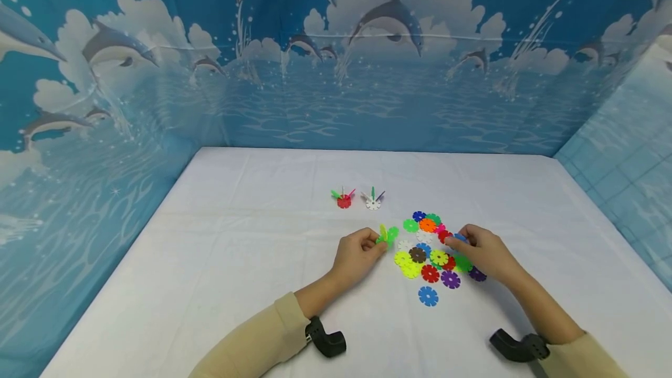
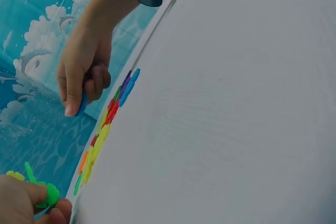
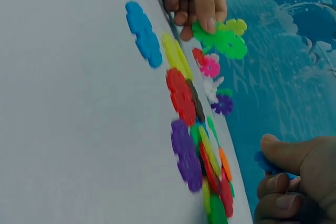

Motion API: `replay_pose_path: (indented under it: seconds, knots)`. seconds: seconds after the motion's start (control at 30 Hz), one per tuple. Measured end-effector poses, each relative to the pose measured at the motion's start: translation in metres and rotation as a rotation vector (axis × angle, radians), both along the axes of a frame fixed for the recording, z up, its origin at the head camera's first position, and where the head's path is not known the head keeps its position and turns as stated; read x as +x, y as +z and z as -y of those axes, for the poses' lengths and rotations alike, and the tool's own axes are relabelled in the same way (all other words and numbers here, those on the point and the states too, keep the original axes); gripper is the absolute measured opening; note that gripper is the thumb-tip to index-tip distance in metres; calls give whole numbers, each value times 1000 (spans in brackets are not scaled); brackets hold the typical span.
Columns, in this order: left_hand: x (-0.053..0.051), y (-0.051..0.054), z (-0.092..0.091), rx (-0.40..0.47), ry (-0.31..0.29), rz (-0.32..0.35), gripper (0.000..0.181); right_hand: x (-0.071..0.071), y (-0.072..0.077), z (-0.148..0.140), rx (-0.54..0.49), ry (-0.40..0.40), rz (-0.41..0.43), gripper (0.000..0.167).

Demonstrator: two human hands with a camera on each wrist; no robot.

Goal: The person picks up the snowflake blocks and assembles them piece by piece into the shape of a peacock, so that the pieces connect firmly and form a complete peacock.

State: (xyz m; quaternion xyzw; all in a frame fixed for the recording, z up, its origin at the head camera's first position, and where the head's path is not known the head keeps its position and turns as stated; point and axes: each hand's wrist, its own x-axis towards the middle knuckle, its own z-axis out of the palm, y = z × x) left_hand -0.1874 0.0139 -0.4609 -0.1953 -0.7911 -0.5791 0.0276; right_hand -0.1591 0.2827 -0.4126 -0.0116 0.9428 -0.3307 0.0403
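Between thumb and fingers, my left hand [image 1: 358, 256] pinches a small cluster of joined green and yellow notched discs [image 3: 226, 40], held just left of the pile. My right hand [image 1: 487, 252] pinches a blue notched disc [image 1: 459, 238] over the pile's right side; in the right wrist view the blue disc [image 3: 265, 162] is partly covered by the thumb. Loose flower-shaped discs in many colours lie between the hands, among them a red disc [image 1: 430, 273], a purple disc [image 1: 450, 279] and a brown disc [image 1: 417, 255]. A lone blue disc [image 1: 427, 296] lies nearest the front.
Behind the left hand stand two assembled pieces: a red-based one [image 1: 343, 200] with green and pink discs, and a white-based one [image 1: 373, 203] with green and purple discs. A white cloth covers the table [image 1: 236, 209]. Dolphin-print curtains [image 1: 367, 104] hang behind and at both sides.
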Motion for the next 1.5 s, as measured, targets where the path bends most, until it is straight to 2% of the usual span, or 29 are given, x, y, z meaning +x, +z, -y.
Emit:
replay_pose_path:
  seconds: [0.1, 0.23, 0.3, 0.43, 0.53, 0.7, 0.9, 1.07, 1.2, 1.3, 1.5]
  knots:
    - [-2, -2, 0, 17, 23, -3, 8, -5, -1, 19, -63, 35, -4, 35]
    - [-3, -2, 1, 49, 39, 24, 7, -10, -3, 44, -140, 53, 6, 36]
    - [-3, -1, 1, 62, 42, 35, 8, -12, -4, 54, -213, 65, 29, 36]
    - [-4, 0, 1, 88, 29, 44, 8, -16, -7, 71, -390, 85, 98, 35]
    - [-4, -1, 1, 110, -1, 38, 9, -19, -9, 82, -442, 61, 127, 36]
    - [-4, -1, 1, 110, -47, 40, 8, -20, -12, 95, -372, 3, 103, 40]
    - [-2, 0, 1, 69, -52, 10, 7, -19, -16, 104, -248, -1, 44, 39]
    - [-2, -2, 2, 48, -49, -42, 13, -15, -16, 115, -146, 11, -69, 37]
    - [-2, -2, 2, 66, -53, -65, 15, -14, -19, 121, -77, 14, -160, 36]
    - [-1, -1, 1, 67, -59, -72, 14, -13, -20, 123, -69, 6, -168, 35]
    - [-1, -2, 1, 43, -62, -63, 14, -10, -16, 119, -101, 14, -102, 35]
